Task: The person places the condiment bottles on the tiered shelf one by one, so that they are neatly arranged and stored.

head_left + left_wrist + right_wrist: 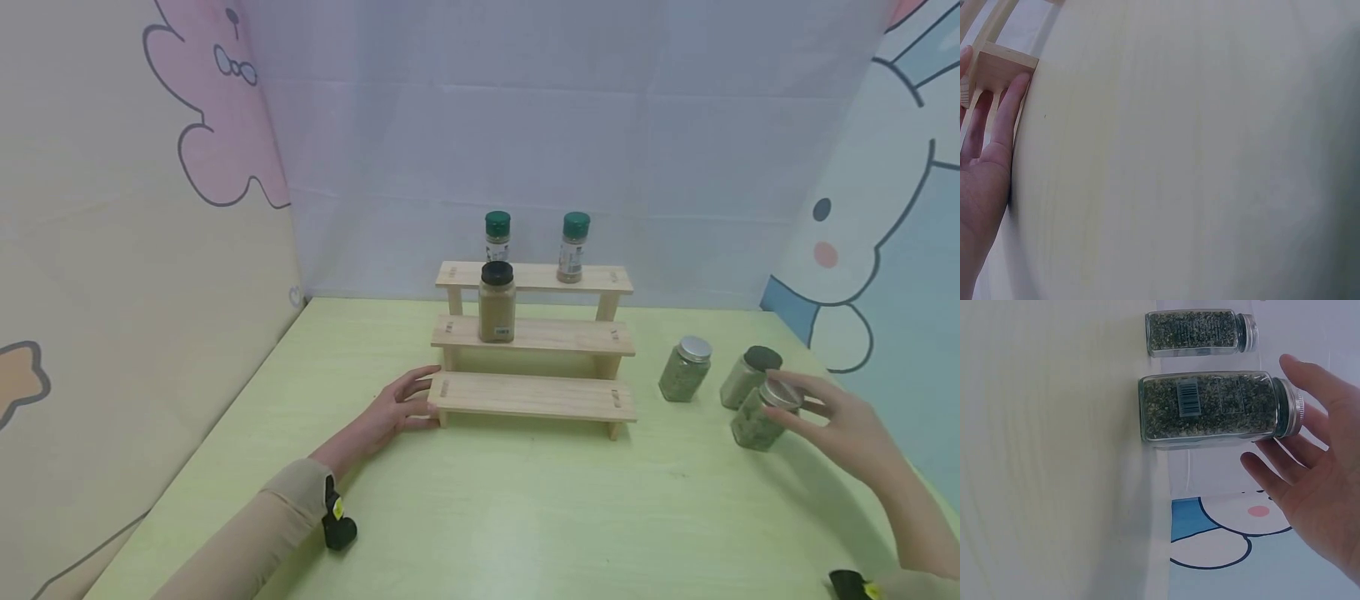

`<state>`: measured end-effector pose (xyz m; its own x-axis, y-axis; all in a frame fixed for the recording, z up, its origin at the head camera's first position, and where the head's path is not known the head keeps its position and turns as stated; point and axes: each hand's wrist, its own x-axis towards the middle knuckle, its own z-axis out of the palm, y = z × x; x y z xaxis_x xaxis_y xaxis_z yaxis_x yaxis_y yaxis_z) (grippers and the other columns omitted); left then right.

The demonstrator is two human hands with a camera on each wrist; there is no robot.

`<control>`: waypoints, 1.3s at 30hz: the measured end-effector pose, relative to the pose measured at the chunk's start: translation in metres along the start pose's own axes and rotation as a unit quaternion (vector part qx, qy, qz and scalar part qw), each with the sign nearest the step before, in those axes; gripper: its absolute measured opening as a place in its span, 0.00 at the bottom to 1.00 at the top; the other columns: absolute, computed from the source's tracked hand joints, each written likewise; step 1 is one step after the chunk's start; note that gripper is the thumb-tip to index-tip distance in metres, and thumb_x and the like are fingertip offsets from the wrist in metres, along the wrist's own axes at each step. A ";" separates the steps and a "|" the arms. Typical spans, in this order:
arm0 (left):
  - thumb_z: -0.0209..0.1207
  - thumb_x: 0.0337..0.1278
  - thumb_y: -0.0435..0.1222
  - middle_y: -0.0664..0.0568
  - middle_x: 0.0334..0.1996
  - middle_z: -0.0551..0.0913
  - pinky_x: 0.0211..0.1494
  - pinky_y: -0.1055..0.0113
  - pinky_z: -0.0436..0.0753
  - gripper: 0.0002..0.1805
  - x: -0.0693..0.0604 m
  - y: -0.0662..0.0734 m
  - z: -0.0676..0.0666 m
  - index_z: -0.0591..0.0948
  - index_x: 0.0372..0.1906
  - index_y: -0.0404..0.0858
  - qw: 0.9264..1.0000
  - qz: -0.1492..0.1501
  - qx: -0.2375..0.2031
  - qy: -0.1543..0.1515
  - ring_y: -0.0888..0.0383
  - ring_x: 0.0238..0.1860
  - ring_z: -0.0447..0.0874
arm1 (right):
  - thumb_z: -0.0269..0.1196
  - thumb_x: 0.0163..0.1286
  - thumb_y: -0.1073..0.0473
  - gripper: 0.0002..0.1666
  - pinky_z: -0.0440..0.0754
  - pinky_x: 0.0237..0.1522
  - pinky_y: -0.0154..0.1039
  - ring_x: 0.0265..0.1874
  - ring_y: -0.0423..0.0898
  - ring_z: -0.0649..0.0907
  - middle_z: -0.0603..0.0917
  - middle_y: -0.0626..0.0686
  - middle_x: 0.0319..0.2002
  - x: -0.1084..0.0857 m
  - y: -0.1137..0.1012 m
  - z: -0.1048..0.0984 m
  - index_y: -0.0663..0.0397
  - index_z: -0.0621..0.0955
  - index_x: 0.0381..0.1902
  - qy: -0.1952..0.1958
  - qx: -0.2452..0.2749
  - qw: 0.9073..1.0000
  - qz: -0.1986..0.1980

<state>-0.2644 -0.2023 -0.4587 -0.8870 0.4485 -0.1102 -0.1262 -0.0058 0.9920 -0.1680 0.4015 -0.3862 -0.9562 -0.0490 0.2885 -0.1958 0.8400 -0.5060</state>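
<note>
My left hand (397, 406) is at the left end of a three-step wooden rack (532, 396). Its extended fingers touch the end of the lowest step (1007, 62). Over at the right, my right hand (843, 421) spreads around the silver lid of a glass spice jar (1210, 406) filled with green flakes. That jar stands upright on the table. In the right wrist view the thumb appears slightly apart from the lid, while other fingers lie partly behind it. Beside it are a dark-lidded jar (742, 379) and another silver-lidded jar (684, 371).
A black-lidded jar of tan powder (497, 308) sits on the middle step. Two green-capped bottles, one left (497, 229) and one right (572, 250), stand on the top step. Printed cloth walls (525, 150) enclose the pale table (540, 517).
</note>
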 end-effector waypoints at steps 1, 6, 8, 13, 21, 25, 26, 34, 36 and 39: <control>0.57 0.64 0.27 0.40 0.74 0.59 0.60 0.53 0.85 0.38 0.000 0.000 0.000 0.59 0.76 0.50 1.000 0.000 0.000 -0.001 0.46 0.65 0.73 | 0.69 0.64 0.50 0.38 0.74 0.36 0.15 0.43 0.07 0.59 0.65 0.14 0.49 0.000 0.002 0.000 0.54 0.71 0.69 -0.005 -0.003 1.000 0.005; 0.57 0.64 0.27 0.39 0.74 0.59 0.60 0.53 0.85 0.38 -0.001 0.001 0.001 0.59 0.76 0.49 1.000 -0.001 -0.002 0.000 0.46 0.65 0.73 | 0.69 0.64 0.49 0.37 0.82 0.34 0.28 0.39 0.08 0.63 0.59 0.08 0.45 0.003 0.008 -0.005 0.53 0.72 0.68 -0.021 -0.006 1.000 0.012; 0.57 0.64 0.27 0.39 0.74 0.60 0.60 0.53 0.85 0.38 -0.001 0.002 0.001 0.59 0.76 0.49 1.000 -0.002 -0.005 0.001 0.47 0.64 0.74 | 0.69 0.64 0.48 0.37 0.85 0.35 0.40 0.38 0.09 0.65 0.60 0.07 0.44 0.004 0.008 -0.008 0.54 0.73 0.67 -0.025 -0.007 1.000 0.015; 0.57 0.64 0.27 0.40 0.74 0.60 0.60 0.53 0.85 0.38 -0.001 0.002 0.002 0.60 0.76 0.49 1.000 -0.002 -0.007 0.001 0.48 0.63 0.76 | 0.71 0.61 0.45 0.38 0.83 0.31 0.45 0.36 0.12 0.68 0.63 0.07 0.41 0.007 0.006 -0.013 0.56 0.75 0.65 -0.036 -0.014 0.999 0.034; 0.57 0.65 0.28 0.39 0.74 0.59 0.60 0.52 0.84 0.38 0.000 0.000 0.001 0.59 0.76 0.49 1.000 0.001 -0.008 -0.002 0.47 0.63 0.76 | 0.73 0.58 0.44 0.36 0.84 0.31 0.53 0.34 0.11 0.67 0.69 0.13 0.37 0.013 -0.003 -0.015 0.56 0.80 0.60 -0.036 -0.028 0.998 0.031; 0.57 0.64 0.28 0.39 0.74 0.59 0.60 0.52 0.84 0.39 0.000 0.001 0.001 0.58 0.77 0.49 1.000 0.002 -0.010 -0.002 0.47 0.63 0.76 | 0.73 0.58 0.44 0.35 0.84 0.31 0.53 0.33 0.12 0.68 0.74 0.20 0.41 0.019 -0.007 -0.016 0.55 0.81 0.59 -0.036 -0.034 0.999 0.022; 0.57 0.65 0.28 0.39 0.74 0.59 0.60 0.52 0.84 0.39 0.000 0.001 0.001 0.58 0.77 0.49 1.000 0.002 -0.012 -0.003 0.48 0.63 0.76 | 0.73 0.58 0.45 0.34 0.84 0.31 0.49 0.34 0.12 0.68 0.74 0.19 0.42 0.021 -0.008 -0.016 0.54 0.81 0.59 -0.034 -0.034 0.999 0.019; 0.57 0.65 0.27 0.38 0.74 0.59 0.61 0.51 0.84 0.38 0.000 0.001 0.001 0.58 0.77 0.48 1.000 0.006 -0.012 -0.004 0.48 0.63 0.76 | 0.74 0.58 0.47 0.31 0.79 0.30 0.32 0.35 0.12 0.69 0.68 0.10 0.39 0.038 -0.028 -0.025 0.51 0.82 0.58 -0.016 -0.031 0.999 -0.007; 0.57 0.65 0.28 0.38 0.74 0.59 0.61 0.52 0.84 0.38 -0.001 0.001 0.001 0.58 0.77 0.47 1.000 0.006 -0.010 -0.005 0.48 0.63 0.76 | 0.74 0.57 0.47 0.31 0.77 0.30 0.29 0.35 0.13 0.70 0.69 0.10 0.38 0.042 -0.034 -0.028 0.50 0.82 0.58 -0.012 -0.032 0.999 -0.013; 0.57 0.65 0.28 0.38 0.74 0.58 0.61 0.52 0.84 0.38 -0.001 0.001 0.001 0.57 0.77 0.47 1.000 0.004 -0.008 -0.007 0.48 0.63 0.76 | 0.74 0.57 0.47 0.31 0.77 0.29 0.30 0.34 0.13 0.70 0.71 0.11 0.37 0.046 -0.043 -0.031 0.50 0.82 0.58 -0.009 -0.033 0.999 -0.020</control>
<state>-0.2637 -0.2019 -0.4574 -0.8817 0.4608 -0.1017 -0.1267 -0.0236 0.9917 -0.1968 0.3796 -0.3259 -0.9518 -0.0925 0.2925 -0.2198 0.8706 -0.4401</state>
